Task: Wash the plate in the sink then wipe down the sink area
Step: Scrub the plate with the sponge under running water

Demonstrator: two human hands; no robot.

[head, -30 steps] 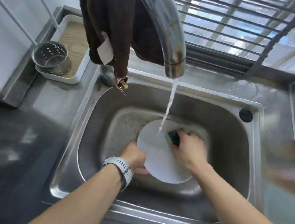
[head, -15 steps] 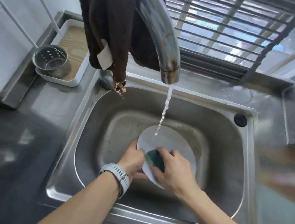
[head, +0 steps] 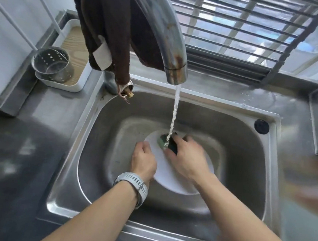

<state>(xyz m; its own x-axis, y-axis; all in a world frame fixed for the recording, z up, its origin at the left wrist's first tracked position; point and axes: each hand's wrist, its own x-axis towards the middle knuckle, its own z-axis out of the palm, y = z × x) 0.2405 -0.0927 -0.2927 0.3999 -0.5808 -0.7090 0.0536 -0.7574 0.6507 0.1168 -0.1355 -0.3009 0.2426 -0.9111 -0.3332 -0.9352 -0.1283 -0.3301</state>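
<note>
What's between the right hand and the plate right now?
Head view: a dark green sponge, gripped by the right hand and pressed on the white plate, under the running water.

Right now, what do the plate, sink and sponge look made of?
Plate: white, matte, probably plastic or melamine; ceramic possible. Sink: stainless steel, brushed, with dull grey reflections. Sponge: dark green scouring pad, seemingly synthetic fibre; mostly hidden by the right hand.

my right hand [head: 186,159] covered most of the sponge [head: 168,144] and a good part of the plate [head: 169,178]; my left hand [head: 143,161] hid the plate's near-left rim. the faucet [head: 164,31] and the brown cloth [head: 104,19] ran off the top edge. something at the right edge [head: 309,183] was too blurred to tell.
</note>
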